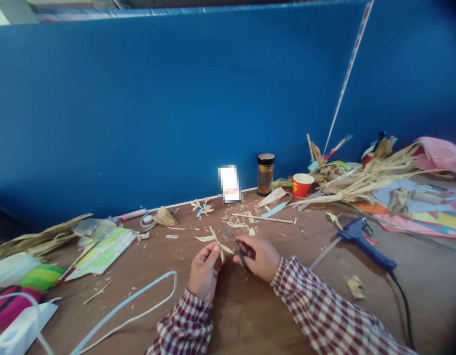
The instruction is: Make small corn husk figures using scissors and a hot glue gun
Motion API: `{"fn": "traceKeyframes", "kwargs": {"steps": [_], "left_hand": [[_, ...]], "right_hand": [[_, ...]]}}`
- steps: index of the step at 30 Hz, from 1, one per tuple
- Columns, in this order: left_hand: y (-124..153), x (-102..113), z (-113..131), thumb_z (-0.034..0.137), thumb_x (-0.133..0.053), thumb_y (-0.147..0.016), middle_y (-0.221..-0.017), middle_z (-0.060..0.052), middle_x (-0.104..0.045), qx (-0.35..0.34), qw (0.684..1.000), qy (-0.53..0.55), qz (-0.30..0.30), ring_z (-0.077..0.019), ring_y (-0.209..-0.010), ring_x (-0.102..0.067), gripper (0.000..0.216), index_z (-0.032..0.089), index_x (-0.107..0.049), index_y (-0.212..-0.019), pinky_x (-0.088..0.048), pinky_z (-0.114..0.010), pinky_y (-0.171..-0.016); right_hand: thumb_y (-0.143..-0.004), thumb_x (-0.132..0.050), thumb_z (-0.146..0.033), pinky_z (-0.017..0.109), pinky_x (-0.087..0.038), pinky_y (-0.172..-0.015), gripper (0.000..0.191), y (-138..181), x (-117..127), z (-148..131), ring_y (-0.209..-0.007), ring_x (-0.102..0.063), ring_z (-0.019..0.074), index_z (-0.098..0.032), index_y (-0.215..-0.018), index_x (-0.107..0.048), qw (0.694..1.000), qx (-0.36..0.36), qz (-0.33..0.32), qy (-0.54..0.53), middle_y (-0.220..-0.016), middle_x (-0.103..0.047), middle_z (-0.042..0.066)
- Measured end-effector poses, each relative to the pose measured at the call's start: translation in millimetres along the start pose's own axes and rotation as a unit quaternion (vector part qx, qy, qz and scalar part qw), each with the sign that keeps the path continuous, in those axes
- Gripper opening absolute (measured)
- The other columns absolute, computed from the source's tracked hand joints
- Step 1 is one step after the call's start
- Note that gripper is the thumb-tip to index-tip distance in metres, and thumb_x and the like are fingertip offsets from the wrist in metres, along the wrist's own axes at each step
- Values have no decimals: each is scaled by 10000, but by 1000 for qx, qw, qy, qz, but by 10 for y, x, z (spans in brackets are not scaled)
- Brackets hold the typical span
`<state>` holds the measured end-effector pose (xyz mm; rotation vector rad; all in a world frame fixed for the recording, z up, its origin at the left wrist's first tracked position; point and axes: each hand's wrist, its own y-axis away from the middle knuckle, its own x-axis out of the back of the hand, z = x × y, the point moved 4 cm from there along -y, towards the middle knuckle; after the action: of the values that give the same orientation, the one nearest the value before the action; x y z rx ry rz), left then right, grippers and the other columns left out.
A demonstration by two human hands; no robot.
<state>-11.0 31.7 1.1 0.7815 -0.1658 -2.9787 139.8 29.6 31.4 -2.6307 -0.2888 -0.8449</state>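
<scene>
Left fingers [213, 252]: pinched together on the husk piece [216, 239], its strips splaying beyond them
Right fingers [250, 241]: curled round the scissors [243, 258]; blade gap unclear
Scissors: just right of the pinch; small snips angled clear of it should cut cleanest

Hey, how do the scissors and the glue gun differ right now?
The scissors are gripped in the right hand, while the glue gun lies on the table. The scissors' visible handle is black, whereas the glue gun's body is blue. A black cord trails from the glue gun; none shows on the scissors. Both are hand tools.
</scene>
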Motion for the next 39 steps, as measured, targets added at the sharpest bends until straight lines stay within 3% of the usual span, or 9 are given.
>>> {"fn": "traceKeyframes", "kwargs": {"steps": [6,11,18,27,32,36,39], "left_hand": [[28,-47,-41,295,-691,-612,-520,34,-504,19,996,-89,-16,-53,-466,-420,216,111,-618,-700,-341,-169,-460],[54,-73,-93,323,-660,-646,-538,13,-529,11,984,-168,-57,-69,-478,-415,224,111,-630,-712,-324,-177,-468],[54,-67,-120,340,-657,-641,-541,1,-554,-5,974,-216,-69,-82,-476,-419,227,122,-655,-706,-315,-179,-465],[78,-123,-105,338,-644,-655,-518,11,-523,9,968,-230,-101,-73,-460,-404,218,120,-638,-666,-319,-177,-451],[71,-101,-93,339,-654,-645,-481,22,-507,13,974,-210,-79,-69,-433,-408,221,121,-627,-674,-321,-175,-432],[68,-74,-24,300,-685,-612,-546,24,-534,33,993,-111,-29,-75,-492,-474,208,134,-607,-711,-403,-184,-487],[68,-55,34,267,-697,-594,-580,21,-552,39,998,-54,-11,-87,-547,-518,198,136,-599,-705,-460,-209,-550]], "right_hand": [[-696,-599,-257,251,-462,-607,388,-64,-110,138,-659,-553,117,-175,-1068,-526,960,-65,39,-270,-758,-581,8],[-662,-625,-216,254,-475,-615,373,-61,-116,124,-691,-570,126,-174,-1026,-553,950,-69,57,-300,-783,-603,20],[-670,-586,-164,251,-476,-620,346,-54,-121,126,-655,-567,111,-169,-1013,-547,953,-58,37,-294,-743,-594,6],[-697,-533,-161,230,-458,-620,299,-54,-88,90,-650,-566,109,-183,-987,-467,979,-17,58,-196,-729,-573,-13],[-727,-551,-264,249,-422,-607,278,-69,132,245,-653,-584,138,-228,-988,-463,986,-85,141,-8,-734,-611,-18],[-684,-624,-316,238,-354,-564,364,-49,252,328,-688,-594,162,-283,-1015,-478,969,-146,93,174,-769,-634,-24],[-666,-640,-297,237,-319,-538,415,-29,270,325,-684,-593,176,-268,-1037,-456,953,-166,46,250,-764,-632,-2]]}}
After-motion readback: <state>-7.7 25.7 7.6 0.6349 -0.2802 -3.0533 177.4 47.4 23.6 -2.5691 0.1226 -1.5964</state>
